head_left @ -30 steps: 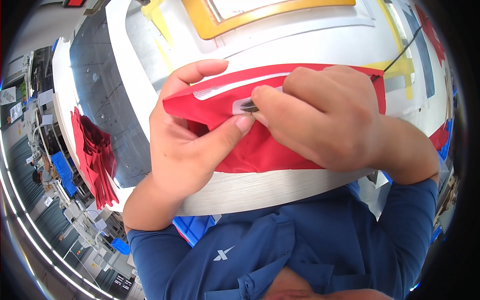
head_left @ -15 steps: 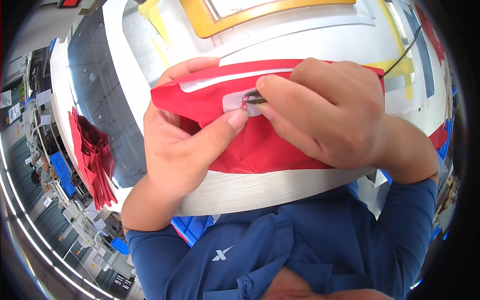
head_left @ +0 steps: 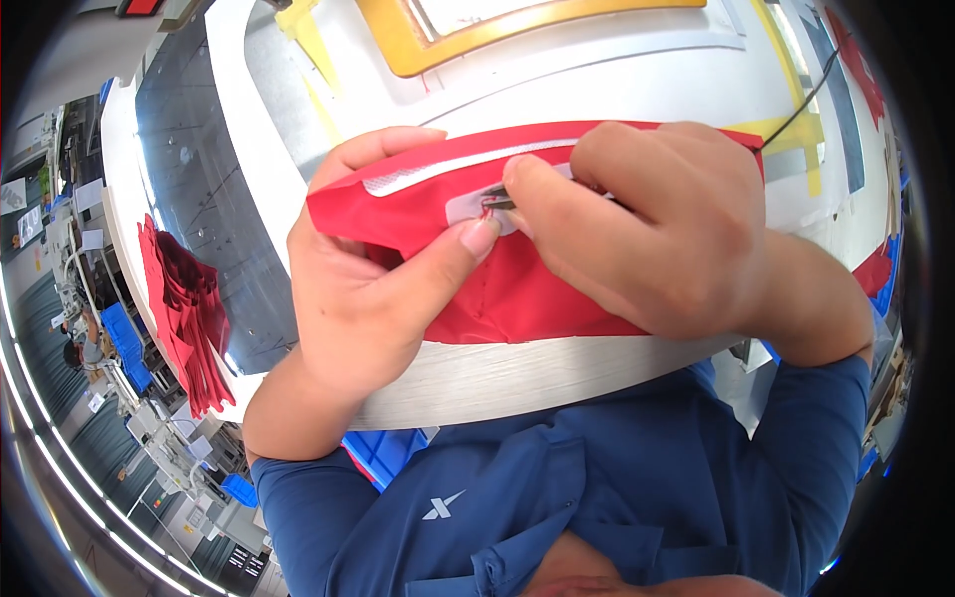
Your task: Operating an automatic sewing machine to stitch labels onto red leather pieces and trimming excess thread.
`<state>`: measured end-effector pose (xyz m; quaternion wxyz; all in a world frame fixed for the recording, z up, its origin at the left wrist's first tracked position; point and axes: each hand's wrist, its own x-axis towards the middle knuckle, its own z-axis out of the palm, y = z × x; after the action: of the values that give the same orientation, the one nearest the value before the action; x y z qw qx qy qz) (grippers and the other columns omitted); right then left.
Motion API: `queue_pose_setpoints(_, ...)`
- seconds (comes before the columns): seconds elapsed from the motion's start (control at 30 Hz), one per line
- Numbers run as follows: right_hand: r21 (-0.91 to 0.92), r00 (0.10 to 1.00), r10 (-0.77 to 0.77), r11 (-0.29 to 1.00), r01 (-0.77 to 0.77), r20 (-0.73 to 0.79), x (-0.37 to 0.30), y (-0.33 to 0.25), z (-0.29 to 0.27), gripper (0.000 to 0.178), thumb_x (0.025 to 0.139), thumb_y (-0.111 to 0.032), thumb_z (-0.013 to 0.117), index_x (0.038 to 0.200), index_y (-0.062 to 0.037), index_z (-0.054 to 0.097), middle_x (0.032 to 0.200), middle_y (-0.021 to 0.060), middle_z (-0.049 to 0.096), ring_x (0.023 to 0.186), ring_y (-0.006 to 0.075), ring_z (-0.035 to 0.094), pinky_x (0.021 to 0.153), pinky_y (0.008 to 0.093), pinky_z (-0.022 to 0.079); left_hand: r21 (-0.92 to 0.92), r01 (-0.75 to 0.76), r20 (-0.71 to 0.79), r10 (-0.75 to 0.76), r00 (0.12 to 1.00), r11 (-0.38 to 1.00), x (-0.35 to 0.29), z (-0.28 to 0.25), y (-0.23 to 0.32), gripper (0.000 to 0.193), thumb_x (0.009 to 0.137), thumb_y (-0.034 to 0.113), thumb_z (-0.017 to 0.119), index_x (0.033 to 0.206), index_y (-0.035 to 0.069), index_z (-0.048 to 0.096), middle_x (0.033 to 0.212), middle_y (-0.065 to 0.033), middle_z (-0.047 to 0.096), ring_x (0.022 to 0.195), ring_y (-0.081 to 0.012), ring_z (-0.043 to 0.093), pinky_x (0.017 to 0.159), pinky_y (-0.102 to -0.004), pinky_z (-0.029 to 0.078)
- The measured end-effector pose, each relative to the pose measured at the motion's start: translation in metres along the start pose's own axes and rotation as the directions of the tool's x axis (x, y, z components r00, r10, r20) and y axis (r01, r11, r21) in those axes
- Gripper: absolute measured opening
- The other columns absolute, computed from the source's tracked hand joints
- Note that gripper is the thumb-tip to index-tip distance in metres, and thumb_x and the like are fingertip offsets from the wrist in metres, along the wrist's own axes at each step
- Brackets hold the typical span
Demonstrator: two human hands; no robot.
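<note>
A red fabric piece [head_left: 557, 289] is held up at the near edge of the table, with a white mesh strip [head_left: 398, 182] along its upper part and a small pale patch [head_left: 463, 207] below that. My left hand [head_left: 373, 269] grips its left side, the thumb pressing beside the patch and the other fingers behind the cloth. Pinched in my right hand [head_left: 657, 229] is a small dark two-pronged tool [head_left: 498, 203]; whether it is tweezers or thread snips I cannot tell. Its tips meet a bit of red thread [head_left: 486, 211] on the patch. My palm hides most of the tool.
Farther back on the white table lies a yellow frame [head_left: 403, 45], with yellow tape [head_left: 796, 129] at the right. A stack of red fabric pieces [head_left: 184, 308] hangs over the left edge. A dark cord [head_left: 806, 99] runs at the right, and a blue bin [head_left: 383, 453] sits below the table.
The fabric's left end and my left hand have shifted slightly right and down. My left thumb is a little closer to the tool's tips, which remain at the patch.
</note>
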<state>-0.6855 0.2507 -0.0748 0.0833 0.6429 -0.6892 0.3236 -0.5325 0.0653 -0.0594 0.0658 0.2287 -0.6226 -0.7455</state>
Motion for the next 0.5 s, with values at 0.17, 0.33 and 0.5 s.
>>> queue_pose_setpoints(0.17,0.021,1.0,-0.006,1.0,0.007,-0.007,-0.0002,0.0021,0.0014,0.036,0.071,-0.008,0.087,0.105,-0.0017,0.078,0.076,0.0028,0.058,0.059,0.0148,0.059,0.049,0.0294,0.044,0.003,-0.011,0.017,0.011,1.0,1.0,0.0017,-0.0015,-0.002,0.058,0.095,0.0,0.083,0.144,-0.004,0.054,0.123,-0.0148,0.077,0.111,-0.017,0.075,0.098,-0.0328,0.061)
queue_pose_setpoints(0.33,0.064,0.998,-0.044,0.997,0.041,0.04,0.002,0.0065,0.0017,0.032,0.076,-0.015,0.079,0.106,-0.0025,0.078,0.076,0.0015,0.055,0.058,0.0134,0.056,0.048,0.03,0.041,0.013,-0.011,0.066,0.01,0.998,1.0,0.0025,-0.0043,-0.0018,0.057,0.096,0.0,0.082,0.145,-0.004,0.053,0.122,-0.0144,0.078,0.111,-0.0159,0.075,0.098,-0.031,0.061)
queue_pose_setpoints(0.5,-0.017,0.994,-0.099,0.995,0.1,0.05,0.002,0.006,0.0002,0.033,0.079,-0.019,0.075,0.108,-0.0043,0.078,0.076,0.0008,0.053,0.057,0.0123,0.053,0.048,0.0293,0.04,-0.018,0.013,0.076,-0.011,0.997,1.0,0.0024,-0.0042,-0.0001,0.056,0.097,-0.001,0.081,0.145,-0.004,0.053,0.122,-0.0145,0.078,0.111,-0.0158,0.075,0.098,-0.0309,0.061)
